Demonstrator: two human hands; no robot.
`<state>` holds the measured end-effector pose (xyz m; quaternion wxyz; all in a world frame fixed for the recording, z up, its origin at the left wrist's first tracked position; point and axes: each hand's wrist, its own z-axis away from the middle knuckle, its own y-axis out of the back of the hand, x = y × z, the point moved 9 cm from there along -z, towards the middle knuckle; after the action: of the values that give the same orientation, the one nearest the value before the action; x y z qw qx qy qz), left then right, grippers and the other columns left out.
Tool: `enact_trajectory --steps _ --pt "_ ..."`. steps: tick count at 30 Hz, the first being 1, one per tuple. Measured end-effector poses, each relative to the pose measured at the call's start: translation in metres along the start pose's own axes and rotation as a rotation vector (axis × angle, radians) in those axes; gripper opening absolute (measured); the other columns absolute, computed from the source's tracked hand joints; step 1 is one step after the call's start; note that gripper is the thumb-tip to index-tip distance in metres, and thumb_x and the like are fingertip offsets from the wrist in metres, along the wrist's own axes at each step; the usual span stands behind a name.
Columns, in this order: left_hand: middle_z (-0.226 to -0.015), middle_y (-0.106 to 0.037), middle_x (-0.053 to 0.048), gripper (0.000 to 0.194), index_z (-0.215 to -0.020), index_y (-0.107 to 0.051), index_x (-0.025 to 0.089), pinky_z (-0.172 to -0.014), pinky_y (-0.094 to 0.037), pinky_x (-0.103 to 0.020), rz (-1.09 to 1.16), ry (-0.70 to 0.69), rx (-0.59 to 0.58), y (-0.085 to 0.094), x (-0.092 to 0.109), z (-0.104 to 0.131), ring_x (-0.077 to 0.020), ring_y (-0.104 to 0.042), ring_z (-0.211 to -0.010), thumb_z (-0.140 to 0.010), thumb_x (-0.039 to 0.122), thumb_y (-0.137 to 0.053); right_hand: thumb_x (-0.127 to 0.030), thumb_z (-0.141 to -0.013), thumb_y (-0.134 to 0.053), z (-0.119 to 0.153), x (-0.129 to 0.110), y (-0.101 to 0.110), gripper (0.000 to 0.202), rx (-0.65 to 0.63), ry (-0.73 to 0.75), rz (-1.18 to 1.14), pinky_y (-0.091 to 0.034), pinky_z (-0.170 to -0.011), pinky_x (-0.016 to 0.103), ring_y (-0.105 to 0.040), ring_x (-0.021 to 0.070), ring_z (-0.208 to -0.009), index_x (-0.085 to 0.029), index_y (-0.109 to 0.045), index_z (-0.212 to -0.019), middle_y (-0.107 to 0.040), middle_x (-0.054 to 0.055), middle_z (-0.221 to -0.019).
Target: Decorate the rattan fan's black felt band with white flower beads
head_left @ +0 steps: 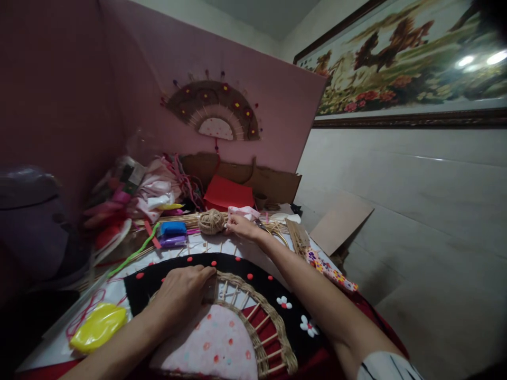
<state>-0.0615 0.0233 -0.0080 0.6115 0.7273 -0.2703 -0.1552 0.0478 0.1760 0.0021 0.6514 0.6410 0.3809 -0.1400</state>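
Observation:
A fan-shaped craft piece lies before me, with a black outer band (259, 287), red dots and white flowers. Its inner half-circle is pink dotted cloth (222, 343), and braided twine (273, 309) runs over thin sticks between the two. My left hand (184, 290) rests on the fan's upper middle, its fingers closed round a small see-through brownish thing that I cannot make out. Farther back, my right hand (242, 227) has its fingertips pinched together beside a ball of twine (211, 221) and a pink cloth piece (245, 212). Whatever those fingertips hold is too small to name.
Blue (173, 228) and yellow clay packs (99, 327) lie to the left, near a green strip (137, 254). Behind are red paper (227, 193), scissors (273, 232), bundled sticks and piled fabric. A finished fan (214, 108) hangs on the pink board (277, 95).

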Motion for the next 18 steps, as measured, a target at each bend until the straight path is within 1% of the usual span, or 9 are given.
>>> enact_trajectory --steps 2,4,6,8,11,13,15,18 --pt "-0.085 -0.065 -0.006 0.031 -0.106 -0.058 0.022 -0.066 -0.043 -0.029 0.012 0.007 0.005 0.0 -0.001 0.0 -0.0201 -0.062 -0.079 -0.082 0.017 -0.039 -0.01 -0.076 -0.046 -0.007 0.0 0.0 0.013 0.014 -0.005 -0.004 -0.04 -0.055 0.019 -0.06 0.0126 -0.064 -0.017 -0.048 -0.065 -0.066 0.001 -0.065" --pt "-0.085 -0.065 -0.006 0.031 -0.105 -0.059 0.022 -0.066 -0.043 -0.029 0.021 0.015 0.004 0.0 -0.002 -0.001 -0.0197 -0.062 -0.079 -0.083 0.017 -0.038 -0.009 -0.074 -0.047 -0.007 -0.002 0.003 0.015 0.029 -0.001 -0.003 -0.039 -0.054 0.019 -0.06 0.0123 -0.062 -0.017 -0.047 -0.062 -0.064 0.0 -0.062" --pt "-0.084 -0.065 -0.006 0.03 -0.103 -0.06 0.021 -0.066 -0.043 -0.028 0.027 0.018 0.004 -0.001 -0.002 -0.001 -0.0195 -0.062 -0.078 -0.084 0.018 -0.037 -0.009 -0.074 -0.047 -0.002 -0.006 0.006 0.015 0.05 0.008 -0.001 -0.039 -0.054 0.019 -0.059 0.0122 -0.061 -0.017 -0.046 -0.061 -0.063 0.0 -0.059" --pt "-0.084 -0.066 -0.006 0.03 -0.102 -0.06 0.021 -0.065 -0.043 -0.028 0.034 0.018 0.008 0.0 -0.001 -0.001 -0.0192 -0.062 -0.077 -0.085 0.018 -0.036 -0.011 -0.076 -0.046 0.005 -0.014 0.007 0.014 0.065 0.023 -0.006 -0.039 -0.054 0.019 -0.059 0.012 -0.059 -0.017 -0.046 -0.063 -0.063 0.0 -0.059" --pt "-0.083 -0.065 -0.006 0.03 -0.102 -0.06 0.022 -0.065 -0.043 -0.028 0.045 0.018 0.019 0.003 0.0 -0.001 -0.0189 -0.062 -0.077 -0.085 0.018 -0.036 -0.017 -0.081 -0.044 0.015 -0.03 -0.002 0.011 0.036 0.076 -0.029 -0.04 -0.055 0.019 -0.059 0.0105 -0.059 -0.018 -0.049 -0.071 -0.065 -0.001 -0.062" --pt "-0.081 -0.065 -0.006 0.03 -0.102 -0.06 0.021 -0.066 -0.044 -0.027 0.05 0.022 0.023 0.004 0.0 -0.001 -0.0187 -0.062 -0.076 -0.084 0.018 -0.037 -0.016 -0.08 -0.046 0.017 -0.041 -0.01 0.009 0.017 0.113 -0.028 -0.04 -0.058 0.019 -0.058 0.0102 -0.062 -0.018 -0.051 -0.073 -0.065 -0.001 -0.066" --pt "-0.08 -0.065 -0.006 0.029 -0.102 -0.061 0.021 -0.066 -0.044 -0.027 0.056 0.027 0.025 0.003 0.0 0.0 -0.0184 -0.062 -0.076 -0.084 0.018 -0.038 -0.014 -0.078 -0.049 0.017 -0.048 -0.013 0.008 0.033 0.132 -0.005 -0.039 -0.061 0.021 -0.056 0.0111 -0.066 -0.017 -0.052 -0.071 -0.064 -0.001 -0.068" --pt "-0.08 -0.065 -0.006 0.029 -0.102 -0.061 0.02 -0.067 -0.044 -0.027 0.07 0.024 0.04 0.003 0.0 0.0 -0.0185 -0.062 -0.077 -0.084 0.018 -0.038 -0.014 -0.077 -0.051 0.015 -0.052 -0.013 0.01 0.065 0.139 0.033 -0.036 -0.062 0.023 -0.053 0.0125 -0.067 -0.016 -0.053 -0.067 -0.059 0.0 -0.067"
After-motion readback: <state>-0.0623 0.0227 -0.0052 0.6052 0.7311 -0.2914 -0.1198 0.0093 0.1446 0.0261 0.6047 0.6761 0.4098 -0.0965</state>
